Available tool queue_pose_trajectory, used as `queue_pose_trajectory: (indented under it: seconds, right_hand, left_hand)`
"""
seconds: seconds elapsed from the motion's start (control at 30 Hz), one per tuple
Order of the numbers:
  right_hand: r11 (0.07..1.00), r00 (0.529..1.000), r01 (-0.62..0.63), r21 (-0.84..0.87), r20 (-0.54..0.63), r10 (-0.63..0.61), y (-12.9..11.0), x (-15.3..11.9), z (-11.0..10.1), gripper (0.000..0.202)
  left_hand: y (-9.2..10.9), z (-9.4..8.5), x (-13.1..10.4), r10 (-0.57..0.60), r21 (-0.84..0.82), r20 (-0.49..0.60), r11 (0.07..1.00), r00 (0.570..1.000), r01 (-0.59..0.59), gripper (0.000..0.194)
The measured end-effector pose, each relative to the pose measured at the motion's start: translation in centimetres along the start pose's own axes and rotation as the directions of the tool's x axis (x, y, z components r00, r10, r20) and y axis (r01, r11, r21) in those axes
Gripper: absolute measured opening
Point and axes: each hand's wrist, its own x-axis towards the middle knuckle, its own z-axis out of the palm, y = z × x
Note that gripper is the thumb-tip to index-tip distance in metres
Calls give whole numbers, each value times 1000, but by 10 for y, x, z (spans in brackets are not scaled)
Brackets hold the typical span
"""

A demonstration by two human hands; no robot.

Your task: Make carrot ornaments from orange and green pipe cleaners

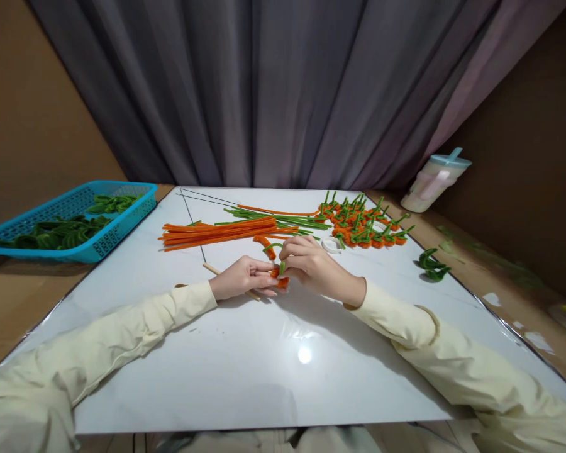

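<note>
Between the fingertips of my left hand is a small orange pipe-cleaner coil. My right hand meets it from the other side, its thumb and forefinger closed on a short green pipe cleaner at the coil. Just beyond my fingers lies another orange coil with a green piece curving from it. A wooden stick passes beneath my left hand. Farther back, a bundle of orange pipe cleaners rests in front of several green pipe cleaners.
Many small orange pieces with green stems are grouped at the back right, near a white ring. A blue basket at left holds curled green pieces. More green curls lie at right, with a lidded tumbler behind.
</note>
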Motion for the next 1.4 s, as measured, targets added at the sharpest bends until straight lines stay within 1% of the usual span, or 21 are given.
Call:
queue_pose_trajectory:
  seconds: [0.13, 0.23, 0.37, 0.47, 0.53, 0.67, 0.73, 0.8, 0.87, 0.97, 1.07, 1.13, 1.2, 1.27, 1.33, 1.4]
  right_hand:
    - [993, 999, 33, -114, -13, -35, -3, -1, 4, 21]
    - [973, 999, 45, -227, 22, -41, -9, -1, 4, 23]
    - [908, 990, 140, -394, 81, -118, -18, 1, 0, 28]
    - [864, 977, 209, -458, 124, -171, -23, 3, -5, 26]
    - [850, 974, 219, -478, 152, -165, -25, 5, -9, 28]
    - [846, 982, 165, -508, 168, -91, -31, 18, -18, 31]
    - [848, 975, 127, -515, 221, -12, -34, 30, -24, 25]
    - [858, 954, 67, -510, 285, 94, -37, 44, -30, 18]
    - [867, 923, -22, -498, 322, 208, -39, 58, -35, 14]
    - [855, 880, -148, -498, 328, 343, -38, 73, -40, 9]
    - [866, 866, -236, -440, 309, 393, -33, 81, -40, 4]
    - [886, 868, -288, -364, 292, 402, -29, 82, -40, 5]
    - [899, 858, -355, -256, 293, 422, -25, 82, -40, 13]
    - [882, 820, -459, -105, 332, 466, -23, 80, -40, 21]
    - [806, 759, -588, 61, 387, 524, -21, 77, -39, 26]
    - [695, 704, -689, 205, 416, 575, -20, 74, -37, 31]
  left_hand:
    - [-2, 0, 1, 34, -5, -50, 999, 998, -34, 39]
    - [-5, -1, 2, 65, -7, -68, 998, 996, -66, 45]
    - [-8, 0, 2, 83, -16, -78, 996, 993, -85, 46]
    - [-5, 1, 1, 87, -6, -60, 996, 994, -88, 43]
    - [0, 1, 0, 106, 6, -56, 994, 993, -106, 44]
    - [15, 1, -3, 184, 65, -88, 982, 979, -179, 44]
    - [23, 1, -5, 222, 91, -115, 973, 968, -212, 43]
    - [30, 0, -6, 248, 104, -156, 967, 956, -234, 42]
    - [35, -1, -6, 268, 113, -195, 962, 944, -250, 42]
    - [39, -4, -8, 291, 122, -221, 955, 931, -270, 43]
    - [40, -7, -9, 286, 123, -220, 956, 932, -265, 42]
    - [40, -6, -10, 267, 130, -227, 961, 937, -243, 41]
    - [40, -4, -10, 271, 157, -239, 959, 933, -238, 39]
    - [38, 0, -11, 311, 217, -253, 941, 916, -260, 32]
    - [37, 3, -11, 371, 315, -265, 906, 890, -284, 23]
    - [34, 5, -12, 436, 443, -261, 847, 861, -294, 17]
